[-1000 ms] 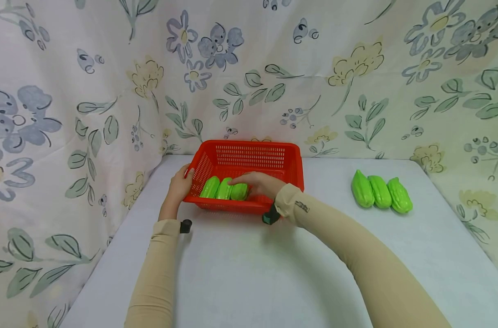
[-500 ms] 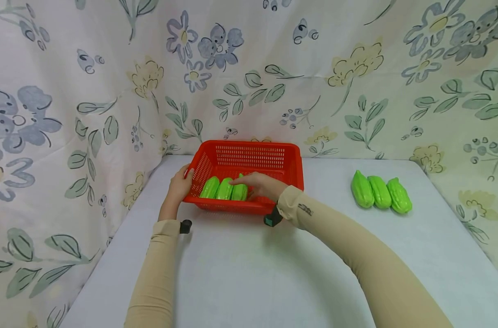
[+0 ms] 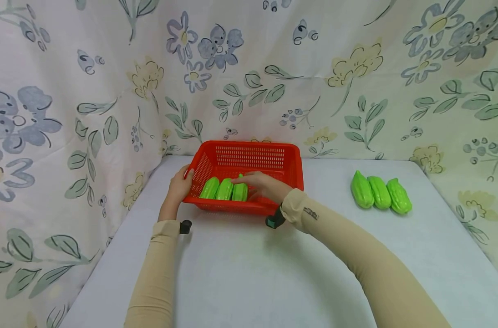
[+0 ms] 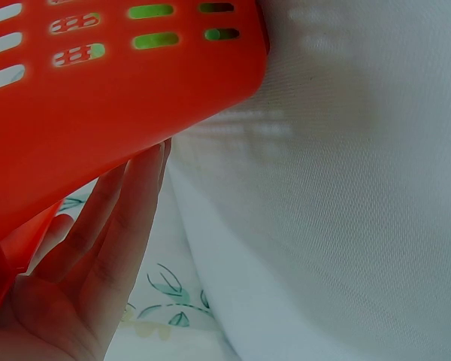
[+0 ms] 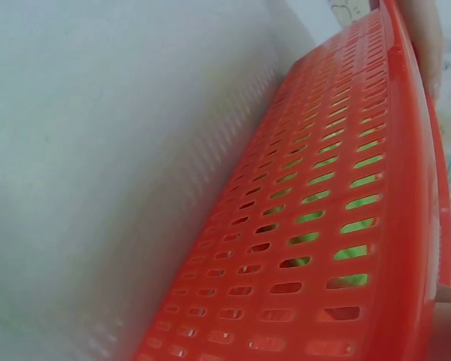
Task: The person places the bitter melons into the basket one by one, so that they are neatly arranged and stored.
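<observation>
A red slotted plastic basket (image 3: 249,207) stands on the table, with three bright green, ridged, elongated fruits (image 3: 225,189) side by side in its left part. Their exact kind is unclear. My left hand (image 3: 180,183) grips the basket's left rim; in the left wrist view its long fingers (image 4: 131,203) reach along the outside wall. Over the basket's front rim reaches my right hand (image 3: 265,184), held loosely at the right side of the third fruit (image 3: 240,192), fingertips by its top. In the right wrist view the front wall hides most of this hand.
On the right side of the white table (image 3: 249,273) lie three more green fruits (image 3: 381,192) in a row. A floral cloth (image 3: 249,68) hangs behind the basket and along both sides.
My right hand has drawn back slightly to the right from the third fruit, which now shows more fully and lies beside the other two. The left hand stays on the rim.
</observation>
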`<state>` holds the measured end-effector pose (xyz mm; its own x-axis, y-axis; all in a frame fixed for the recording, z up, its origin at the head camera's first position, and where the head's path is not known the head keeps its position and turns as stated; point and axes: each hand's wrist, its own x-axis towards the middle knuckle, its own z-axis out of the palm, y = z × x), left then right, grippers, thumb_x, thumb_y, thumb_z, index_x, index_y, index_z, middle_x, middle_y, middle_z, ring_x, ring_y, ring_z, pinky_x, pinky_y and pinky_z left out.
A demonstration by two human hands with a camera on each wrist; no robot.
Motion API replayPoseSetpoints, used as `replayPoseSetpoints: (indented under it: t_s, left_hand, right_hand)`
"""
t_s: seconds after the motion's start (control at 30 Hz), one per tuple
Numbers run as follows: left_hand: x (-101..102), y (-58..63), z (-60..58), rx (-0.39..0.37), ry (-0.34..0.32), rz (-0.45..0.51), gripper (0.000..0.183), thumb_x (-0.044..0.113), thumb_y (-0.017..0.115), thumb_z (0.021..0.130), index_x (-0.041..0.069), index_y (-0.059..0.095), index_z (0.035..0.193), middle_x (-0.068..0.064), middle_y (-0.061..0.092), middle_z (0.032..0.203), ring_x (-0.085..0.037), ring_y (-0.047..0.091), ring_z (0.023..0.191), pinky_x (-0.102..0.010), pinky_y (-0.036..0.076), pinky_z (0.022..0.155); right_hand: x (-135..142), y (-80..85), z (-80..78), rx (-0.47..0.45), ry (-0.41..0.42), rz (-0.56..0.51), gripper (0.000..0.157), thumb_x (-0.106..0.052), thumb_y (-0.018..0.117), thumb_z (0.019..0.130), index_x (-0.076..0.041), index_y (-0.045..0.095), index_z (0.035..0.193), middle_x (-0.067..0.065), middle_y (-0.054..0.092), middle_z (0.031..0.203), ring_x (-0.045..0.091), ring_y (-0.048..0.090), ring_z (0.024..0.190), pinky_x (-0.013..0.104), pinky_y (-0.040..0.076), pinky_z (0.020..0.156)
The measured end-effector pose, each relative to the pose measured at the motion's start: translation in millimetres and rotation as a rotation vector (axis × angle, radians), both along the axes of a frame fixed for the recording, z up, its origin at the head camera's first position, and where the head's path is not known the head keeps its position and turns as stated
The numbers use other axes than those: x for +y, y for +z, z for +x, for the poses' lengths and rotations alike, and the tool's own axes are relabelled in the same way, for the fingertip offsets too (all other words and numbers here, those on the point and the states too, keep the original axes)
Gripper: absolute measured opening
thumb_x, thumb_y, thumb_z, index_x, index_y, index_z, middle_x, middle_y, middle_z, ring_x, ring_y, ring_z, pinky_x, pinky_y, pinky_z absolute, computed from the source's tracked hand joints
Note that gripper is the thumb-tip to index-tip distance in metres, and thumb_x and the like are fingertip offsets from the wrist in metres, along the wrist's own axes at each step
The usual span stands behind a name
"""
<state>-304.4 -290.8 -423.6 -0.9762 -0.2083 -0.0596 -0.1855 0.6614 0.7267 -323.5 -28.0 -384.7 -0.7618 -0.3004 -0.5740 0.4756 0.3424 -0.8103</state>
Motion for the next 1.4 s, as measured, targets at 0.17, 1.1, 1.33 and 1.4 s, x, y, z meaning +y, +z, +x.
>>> replayPoseSetpoints:
  t_s: [0.17, 1.1, 1.33, 1.4]
  left_hand:
    - [0.2, 0.6, 0.6, 0.003, 0.0, -0.003, 0.055, 0.038, 0.032, 0.106, 0.012, 0.027, 0.155, -0.023, 0.039, 0.152, -0.038, 0.051, 0.118, -0.056, 0.042, 0.102]
    - [-0.6, -0.1, -0.1, -0.017, 0.0, 0.011, 0.056, 0.039, 0.032, 0.106, 0.014, 0.025, 0.155, -0.021, 0.038, 0.153, -0.035, 0.049, 0.117, -0.054, 0.042, 0.101]
    - [0.0, 0.3, -0.2, -0.013, 0.0, 0.005, 0.055, 0.038, 0.033, 0.106, 0.013, 0.026, 0.155, -0.021, 0.039, 0.152, -0.035, 0.049, 0.117, -0.054, 0.042, 0.101]
    - [0.5, 0.4, 0.1, -0.009, -0.002, 0.005, 0.055, 0.038, 0.033, 0.106, 0.012, 0.027, 0.155, -0.021, 0.039, 0.152, -0.036, 0.049, 0.117, -0.055, 0.042, 0.102]
  right_hand:
    - [7.8, 2.2, 5.8, 0.091, 0.043, 0.052, 0.089, -0.044, 0.076, 0.081, -0.019, 0.029, 0.153, 0.006, 0.026, 0.159, 0.034, 0.037, 0.138, 0.051, 0.036, 0.112]
    - [42.6, 2.3, 23.4, 0.595, -0.036, -0.046, 0.091, -0.045, 0.073, 0.084, -0.032, 0.018, 0.156, -0.003, 0.021, 0.163, 0.026, 0.029, 0.146, 0.05, 0.04, 0.109]
    - [66.1, 8.7, 17.5, 0.642, -0.07, -0.038, 0.093, -0.047, 0.072, 0.085, -0.031, 0.015, 0.157, -0.004, 0.018, 0.164, 0.027, 0.024, 0.149, 0.05, 0.037, 0.112]
    - [74.1, 9.1, 16.2, 0.667, -0.072, -0.023, 0.094, -0.048, 0.072, 0.085, -0.03, 0.014, 0.157, -0.003, 0.017, 0.164, 0.027, 0.023, 0.15, 0.05, 0.036, 0.113]
